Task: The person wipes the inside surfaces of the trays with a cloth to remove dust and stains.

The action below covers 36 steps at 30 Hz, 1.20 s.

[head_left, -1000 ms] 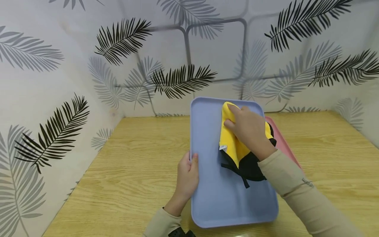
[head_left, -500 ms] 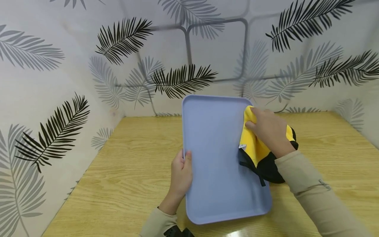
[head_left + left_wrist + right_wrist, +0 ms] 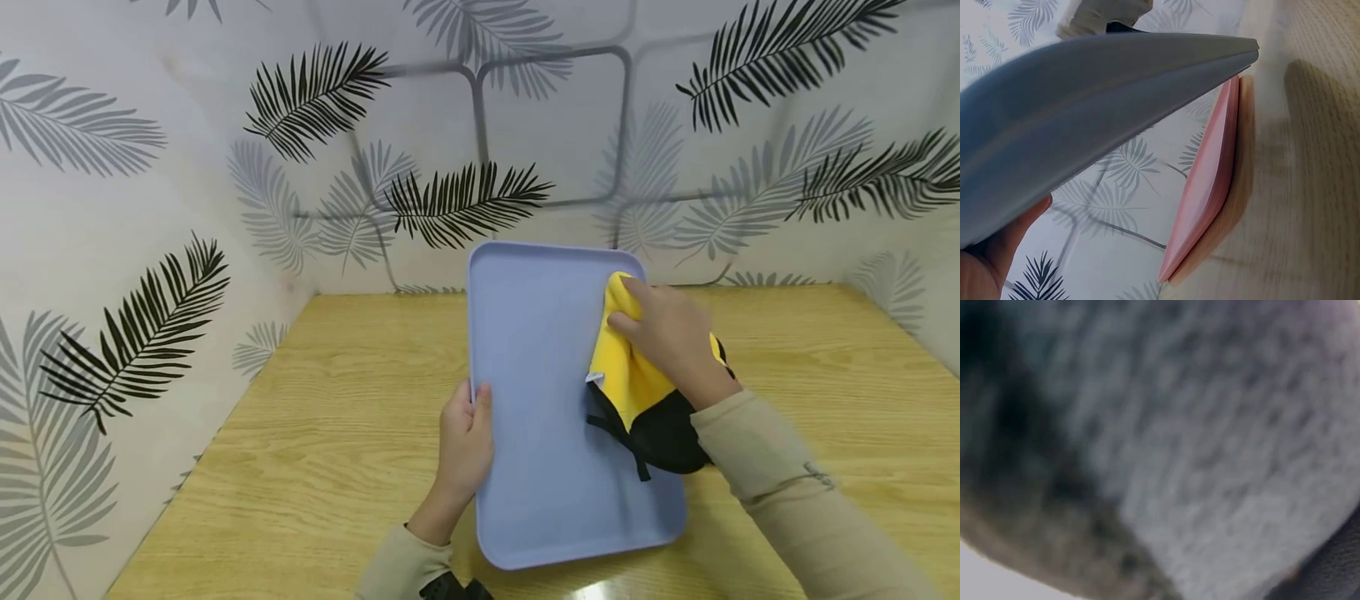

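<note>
1. Since half a second ago, the right grip (image 3: pixel 667 329) and the yellow-and-black cloth (image 3: pixel 637 392) have shifted slightly to the left, while the blue tray (image 3: pixel 540 375) has moved a little to the right.
2. That right grip pinches the cloth between thumb and fingers, over the right part of the tray.
3. Yellow shows in the upper part of the cloth and black below, with a small white tag (image 3: pixel 595 377) on its left edge.
4. At the tray's left edge, the left grip (image 3: pixel 465 437) holds on, thumb over the rim.
5. Tilted, the blue tray is raised above the wooden tabletop (image 3: pixel 352 425), its far end overlapping the leaf-patterned backdrop (image 3: pixel 427 108).
6. Below it, in the left wrist view, a pink tray (image 3: pixel 1207 178) lies on the tabletop, apart from the blue one.
7. Blurred grey texture fills most of the right wrist view; what it is, I cannot tell.
</note>
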{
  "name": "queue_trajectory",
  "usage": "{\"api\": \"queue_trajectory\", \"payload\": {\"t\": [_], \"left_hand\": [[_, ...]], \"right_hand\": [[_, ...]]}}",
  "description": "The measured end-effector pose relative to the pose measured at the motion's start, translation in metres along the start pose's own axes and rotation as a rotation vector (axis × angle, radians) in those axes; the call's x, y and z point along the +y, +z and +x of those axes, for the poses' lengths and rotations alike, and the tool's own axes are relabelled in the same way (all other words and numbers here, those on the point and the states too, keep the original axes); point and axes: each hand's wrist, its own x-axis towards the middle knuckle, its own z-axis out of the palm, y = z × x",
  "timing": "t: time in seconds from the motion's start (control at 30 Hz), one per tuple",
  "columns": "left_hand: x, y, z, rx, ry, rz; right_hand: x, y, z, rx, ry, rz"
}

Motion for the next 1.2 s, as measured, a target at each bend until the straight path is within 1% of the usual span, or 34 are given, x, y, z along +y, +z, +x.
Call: {"api": "queue_trajectory", "payload": {"t": [0.1,0.27,0.47,0.53,0.7,0.8,0.9,1.0,1.2], "left_hand": [[-0.001,0.004,0.000,0.002,0.011,0.014],[-0.003,0.010,-0.001,0.003,0.035,0.025],[-0.001,0.018,-0.005,-0.034,0.014,0.006],[0.001,0.021,-0.006,-0.035,0.007,0.007],[0.002,0.029,-0.005,-0.032,-0.002,-0.007],[0.002,0.032,-0.005,-0.049,-0.004,-0.037],[0.002,0.034,-0.005,-0.070,-0.001,-0.050],[0.002,0.035,-0.005,-0.079,0.010,-0.038],[0.004,0.034,-0.006,-0.045,0.031,0.008]], "right_hand": [[-0.009,-0.001,0.001,-0.007,-0.020,0.037],[-0.025,0.001,0.003,-0.019,-0.038,0.062],[-0.044,0.002,0.003,-0.013,-0.052,0.069],[-0.051,0.002,0.003,-0.004,-0.065,0.070],[-0.070,0.003,0.001,0.057,-0.152,0.076],[-0.079,0.003,-0.001,0.099,-0.212,0.076],[-0.083,0.004,-0.002,0.125,-0.248,0.077],[-0.083,0.005,-0.003,0.143,-0.259,0.083],[-0.080,0.007,-0.004,0.185,-0.282,0.086]]}}
